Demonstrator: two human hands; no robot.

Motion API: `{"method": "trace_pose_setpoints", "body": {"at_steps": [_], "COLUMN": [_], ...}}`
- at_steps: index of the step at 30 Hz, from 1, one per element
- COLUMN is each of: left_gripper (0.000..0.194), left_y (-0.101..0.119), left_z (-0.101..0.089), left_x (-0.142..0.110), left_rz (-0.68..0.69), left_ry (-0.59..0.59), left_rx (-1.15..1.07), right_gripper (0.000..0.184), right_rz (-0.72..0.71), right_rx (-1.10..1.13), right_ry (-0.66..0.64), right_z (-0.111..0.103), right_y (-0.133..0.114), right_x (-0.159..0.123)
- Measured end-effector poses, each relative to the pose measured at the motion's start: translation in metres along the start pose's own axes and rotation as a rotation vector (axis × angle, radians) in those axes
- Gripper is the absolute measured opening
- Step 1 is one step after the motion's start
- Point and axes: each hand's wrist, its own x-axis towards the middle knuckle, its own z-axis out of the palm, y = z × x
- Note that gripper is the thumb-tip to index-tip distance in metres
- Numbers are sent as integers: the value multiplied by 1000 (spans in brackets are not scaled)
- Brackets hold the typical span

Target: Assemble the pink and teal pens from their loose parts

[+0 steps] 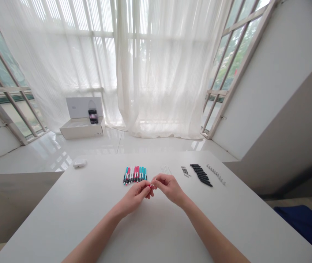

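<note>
The left hand (pixel 136 195) pinched a small pink piece (pixel 151 186), likely light, stiff and slippery, best held by its ends, the right hand (pixel 169 188) just beside it.

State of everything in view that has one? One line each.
Left hand: fingers closed on a small pink part
Right hand: fingers beside that part, contact unclear
Pens: lying side by side on the white table
Black pen parts: lying in a slanted row
White box: open, lid up, on the floor
Sheer curtain: drawn across the windows
</note>
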Motion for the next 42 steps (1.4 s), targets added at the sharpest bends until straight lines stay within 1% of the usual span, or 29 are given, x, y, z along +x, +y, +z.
{"method": "trace_pose_setpoints", "body": {"at_steps": [6, 12, 14, 19, 22, 26, 28, 29, 30, 32, 33, 34, 36, 38, 40, 42], "left_gripper": [36, 40, 40, 37, 34, 30, 29, 29, 29, 28, 28, 27, 25, 25, 25, 25], "left_y": [-6, -13, -15, -20, -25, -31, -33, -33, -34, -35, -35, -36, -37, -37, -37, -37], "left_z": [0, 2, 2, 2, 3, 4, 4, 3, 2, 0, 0, -1, -1, -1, 0, 1], "left_x": [1, 4, 5, 8, 9, 10, 10, 9, 9, 7, 7, 6, 5, 4, 4, 4], "left_rz": [52, 77, 96, 137, 151, 161, 165, 168, 172, 188, 199, 211, 237, 267, 294, 314], "left_ry": [47, 67, 86, 146, 171, 188, 196, 203, 208, 209, 205, 201, 192, 186, 177, 177], "left_rx": [66, 160, 190, 259, 282, 313, 355, 387, 424, 521, 576, 631, 735, 820, 882, 917], "right_gripper": [31, 32, 32, 29, 28, 30, 33, 36, 39, 41, 40, 37, 30, 26, 22, 18], "right_rz": [-37, -89, -85, -16, -5, -14, -19, -20, -21, -9, 22, 90, 267, 430, 535, 583], "right_rx": [-92, -196, -192, -66, -72, -123, -182, -236, -308, -532, -675, -809, -994, -1079, -1109, -1119], "right_ry": [82, 100, 114, 161, 151, 84, 84, 118, 196, 408, 494, 539, 524, 452, 391, 351], "right_z": [3, 6, 6, 6, 7, 3, -8, -17, -27, -53, -66, -78, -99, -111, -117, -117], "right_y": [1, -1, 0, 9, 11, 9, 8, 8, 8, 9, 10, 12, 16, 21, 25, 29], "right_x": [0, 0, 0, 3, 3, 4, 5, 6, 6, 6, 5, 3, -1, -5, -8, -9]}}
